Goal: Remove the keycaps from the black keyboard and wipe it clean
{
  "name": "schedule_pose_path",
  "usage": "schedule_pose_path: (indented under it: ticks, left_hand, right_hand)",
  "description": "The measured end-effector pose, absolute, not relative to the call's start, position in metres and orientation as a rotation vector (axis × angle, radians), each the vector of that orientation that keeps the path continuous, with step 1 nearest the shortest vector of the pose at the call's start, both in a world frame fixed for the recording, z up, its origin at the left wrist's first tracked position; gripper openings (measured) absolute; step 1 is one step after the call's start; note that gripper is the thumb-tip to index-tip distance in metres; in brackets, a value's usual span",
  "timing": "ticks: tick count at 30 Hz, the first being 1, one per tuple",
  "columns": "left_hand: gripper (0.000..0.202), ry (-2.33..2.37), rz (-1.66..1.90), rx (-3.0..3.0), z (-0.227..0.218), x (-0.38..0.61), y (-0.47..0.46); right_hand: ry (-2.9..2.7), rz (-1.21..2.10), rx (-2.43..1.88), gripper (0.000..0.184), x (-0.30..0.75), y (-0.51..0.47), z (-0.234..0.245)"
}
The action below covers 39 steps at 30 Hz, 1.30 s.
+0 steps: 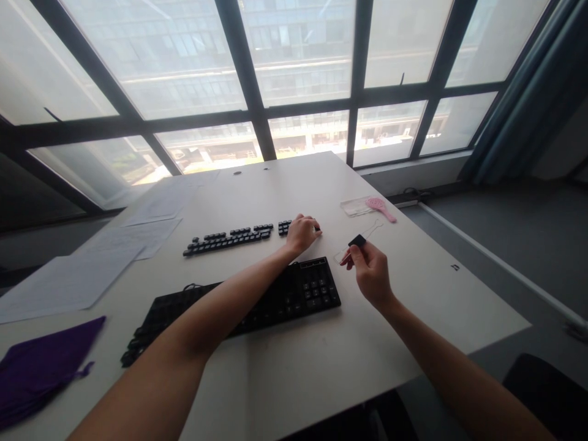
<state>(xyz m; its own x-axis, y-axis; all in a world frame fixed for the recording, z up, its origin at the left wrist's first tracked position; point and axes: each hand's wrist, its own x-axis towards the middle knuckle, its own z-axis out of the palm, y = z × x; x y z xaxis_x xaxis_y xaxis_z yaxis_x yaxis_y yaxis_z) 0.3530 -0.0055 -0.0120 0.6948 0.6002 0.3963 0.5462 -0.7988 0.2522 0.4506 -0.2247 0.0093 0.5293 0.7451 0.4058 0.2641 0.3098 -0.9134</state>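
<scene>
A black keyboard lies on the white table, and several of its black keycaps sit in a row beyond it. My left hand reaches over the keyboard to the right end of that row, fingers curled down on the keycaps there. My right hand hovers to the right of the keyboard, pinching a small black keycap between thumb and fingers. A wire keycap puller lies on the table just beyond that hand.
A pink brush and a clear plastic packet lie at the far right of the table. Paper sheets cover the left side, and a purple cloth bag sits at the near left. Large windows stand behind the table.
</scene>
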Motion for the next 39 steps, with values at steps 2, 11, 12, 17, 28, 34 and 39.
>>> schedule_pose_path:
  ticks: [2, 11, 12, 17, 28, 34, 39]
  left_hand:
    - [0.011, 0.952, 0.714, 2.78, -0.011, 0.353, -0.004]
    - [0.009, 0.947, 0.763, 2.746, -0.014, 0.353, 0.001]
    - [0.009, 0.942, 0.769, 2.744, -0.015, 0.353, 0.001]
    - [0.012, 0.932, 0.798, 2.736, -0.016, 0.35, 0.002]
    - [0.023, 0.957, 0.842, 2.713, -0.007, 0.352, 0.002]
    - [0.018, 0.936, 1.001, 2.658, 0.032, 0.303, 0.002]
    - [0.018, 0.904, 0.772, 2.639, 0.048, 0.191, -0.005]
  right_hand:
    - [-1.019, 0.406, -1.264, 0.029, 0.451, -0.224, 0.009]
    - [-1.044, 0.429, -1.302, 0.032, 0.45, -0.223, 0.008]
    - [-1.049, 0.441, -1.303, 0.032, 0.45, -0.223, 0.007]
    - [-1.076, 0.491, -1.293, 0.031, 0.451, -0.221, 0.004]
    - [-1.071, 0.486, -1.311, 0.033, 0.454, -0.218, 0.001]
    - [-1.062, 0.454, -1.327, 0.032, 0.458, -0.219, 0.001]
    - [-1.105, 0.453, -1.343, 0.03, 0.456, -0.22, -0.004]
